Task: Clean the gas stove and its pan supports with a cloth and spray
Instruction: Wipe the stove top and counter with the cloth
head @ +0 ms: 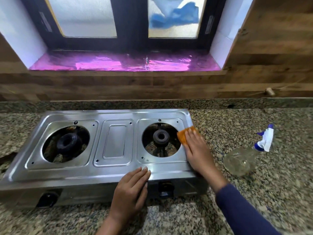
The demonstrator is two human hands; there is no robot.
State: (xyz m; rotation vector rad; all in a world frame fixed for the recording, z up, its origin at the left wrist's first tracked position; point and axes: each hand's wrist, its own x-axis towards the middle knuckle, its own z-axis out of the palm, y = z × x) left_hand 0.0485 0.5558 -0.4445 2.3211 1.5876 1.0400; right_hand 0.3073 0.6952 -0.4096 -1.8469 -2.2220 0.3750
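A steel two-burner gas stove [115, 143] stands on the granite counter, with no pan supports on its burners. My right hand [197, 150] lies flat with straight fingers on an orange cloth [183, 135], pressing it onto the stove top at the right edge beside the right burner [160, 136]. My left hand [131, 189] rests flat on the stove's front edge, fingers straight, holding nothing. A clear spray bottle [240, 161] with a blue and white trigger head lies on its side on the counter to the right of the stove.
The granite counter [271, 184] stretches around the stove. Behind it rises a wood-pattern wall with a window sill lined in pink foil [125, 63]. Black control knobs [48, 198] sit on the stove's front face. The left burner [67, 143] is exposed.
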